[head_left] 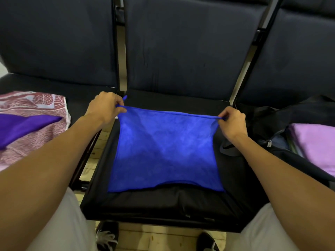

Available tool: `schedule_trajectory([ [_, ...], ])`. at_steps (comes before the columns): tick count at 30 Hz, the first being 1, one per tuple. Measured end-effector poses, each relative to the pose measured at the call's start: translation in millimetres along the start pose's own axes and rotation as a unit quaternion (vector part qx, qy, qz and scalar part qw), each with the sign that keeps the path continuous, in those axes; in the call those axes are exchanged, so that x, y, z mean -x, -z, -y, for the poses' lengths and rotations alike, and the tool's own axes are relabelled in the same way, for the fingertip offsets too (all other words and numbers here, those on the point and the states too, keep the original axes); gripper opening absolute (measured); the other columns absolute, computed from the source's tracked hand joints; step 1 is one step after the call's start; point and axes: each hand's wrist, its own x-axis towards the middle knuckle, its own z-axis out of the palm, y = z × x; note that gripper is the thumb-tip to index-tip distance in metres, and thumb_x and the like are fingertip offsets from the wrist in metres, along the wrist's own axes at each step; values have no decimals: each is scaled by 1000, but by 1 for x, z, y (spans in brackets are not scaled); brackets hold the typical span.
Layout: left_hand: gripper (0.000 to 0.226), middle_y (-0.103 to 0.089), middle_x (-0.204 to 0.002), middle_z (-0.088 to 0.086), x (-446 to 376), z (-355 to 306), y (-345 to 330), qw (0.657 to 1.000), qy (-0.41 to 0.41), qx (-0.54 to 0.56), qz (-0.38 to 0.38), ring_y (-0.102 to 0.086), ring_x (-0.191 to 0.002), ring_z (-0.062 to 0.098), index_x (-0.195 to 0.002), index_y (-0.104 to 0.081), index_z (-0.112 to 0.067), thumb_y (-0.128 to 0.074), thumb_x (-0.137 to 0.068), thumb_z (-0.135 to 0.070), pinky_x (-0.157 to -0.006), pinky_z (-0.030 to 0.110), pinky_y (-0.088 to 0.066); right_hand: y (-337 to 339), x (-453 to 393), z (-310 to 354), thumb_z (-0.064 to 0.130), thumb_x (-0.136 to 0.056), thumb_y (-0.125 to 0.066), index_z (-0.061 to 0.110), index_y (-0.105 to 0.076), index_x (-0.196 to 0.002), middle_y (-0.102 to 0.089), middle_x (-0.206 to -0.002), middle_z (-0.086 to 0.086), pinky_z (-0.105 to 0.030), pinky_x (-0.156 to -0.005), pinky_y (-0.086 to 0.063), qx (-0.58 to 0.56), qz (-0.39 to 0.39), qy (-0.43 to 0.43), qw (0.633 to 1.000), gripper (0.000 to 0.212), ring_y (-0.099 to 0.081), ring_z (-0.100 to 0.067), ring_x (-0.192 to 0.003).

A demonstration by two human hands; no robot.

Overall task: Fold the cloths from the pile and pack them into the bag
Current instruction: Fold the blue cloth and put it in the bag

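A bright blue cloth [165,151] is stretched out over the black seat [163,203] of the middle chair, its far edge pulled taut between both hands and lifted a bit, while the near edge lies on the cushion. The far-left corner is pinched by the left hand [105,107], fingers curled tight around it with a little tag of fabric poking out past the knuckles. The far-right corner is gripped the same way by the right hand [233,124], fingers closed on the hem. Over on the left seat a pile is seen: a purple cloth [20,128] draped on top of a pink-and-white leaf-patterned cloth [36,107]. On the right seat a black bag [282,124] is lying open, with a folded lilac cloth [315,144] already tucked inside it. Dark padded backrests [181,51] fill the far side, and a light wooden floor [159,238] shows near, below the seat.
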Motion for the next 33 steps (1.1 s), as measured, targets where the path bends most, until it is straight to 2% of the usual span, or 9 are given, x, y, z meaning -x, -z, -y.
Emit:
schedule_trajectory([
  [5, 9, -51, -107, -3, 16, -2, 6, 998, -58, -5, -32, -55, -93, 15, -88, -69, -15, -74, -81, -15, -81, 37, -51, 13, 10, -6, -2, -84, -72, 14, -60, -74, -64, -80, -3, -19, -60, -46, 3, 70, 10, 997, 22, -60, -12, -71],
  [8, 8, -45, -104, -7, 28, 0, 6, 995, -94, -32, 23, -48, -102, 13, -83, -71, -18, -77, -78, -16, -87, 36, -48, 18, 23, -9, 3, -82, -76, 16, -59, -74, -65, -81, -3, -27, -68, -54, 35, 160, 17, 986, 22, -64, -16, -77],
  [11, 11, -44, -101, -8, 39, 5, 10, 993, -82, -39, 77, -47, -101, 11, -74, -69, -21, -79, -76, -18, -92, 35, -45, 24, 38, -14, 7, -81, -79, 14, -60, -73, -65, -80, -4, -26, -65, -51, 68, 213, 25, 974, 22, -64, -17, -76],
  [14, 16, -46, -94, -9, 51, 13, 17, 992, -65, -24, 102, -50, -90, 8, -67, -67, -23, -81, -75, -19, -85, 34, -46, 32, 50, -21, 9, -79, -82, 15, -57, -68, -64, -75, -4, -23, -60, -47, 82, 222, 35, 971, 28, -61, -16, -70],
  [18, 23, -50, -82, -14, 76, 17, 13, 979, -76, -38, 183, -51, -75, 4, -63, -62, -27, -79, -78, -21, -68, 21, -39, 38, 66, -28, 8, -79, -81, 10, -60, -72, -69, -82, -8, -36, -75, -59, 89, 290, 46, 952, 22, -68, -23, -80],
  [20, 23, -56, -75, -12, 86, 16, 5, 973, -80, -57, 209, -55, -71, 4, -65, -61, -28, -75, -82, -22, -62, 17, -37, 40, 74, -28, 8, -78, -82, 11, -59, -71, -67, -81, -6, -29, -73, -56, 106, 313, 63, 942, 24, -66, -21, -78],
  [25, 24, -53, -67, -9, 105, 26, -10, 960, -83, -61, 261, -53, -63, 7, -66, -55, -24, -74, -82, -24, -63, 23, -42, 36, 92, -35, 10, -78, -81, 17, -56, -69, -60, -73, 1, -26, -68, -48, 167, 359, 97, 913, 28, -59, -16, -72],
  [28, 24, -55, -71, -8, 115, 28, -11, 954, -78, -70, 282, -55, -65, 7, -68, -54, -27, -72, -83, -27, -63, 27, -45, 35, 100, -39, 13, -78, -81, 19, -56, -70, -60, -74, 3, -32, -74, -52, 189, 370, 99, 904, 27, -62, -18, -76],
  [33, 20, -62, -56, 1, 132, 15, -15, 940, -29, -76, 331, -55, -35, 10, -78, -50, -19, -58, -95, -29, -45, 25, -45, 29, 113, -43, 29, -82, -77, 27, -53, -72, -61, -89, -1, -35, -79, -53, 226, 373, 108, 893, 26, -62, -21, -86],
])
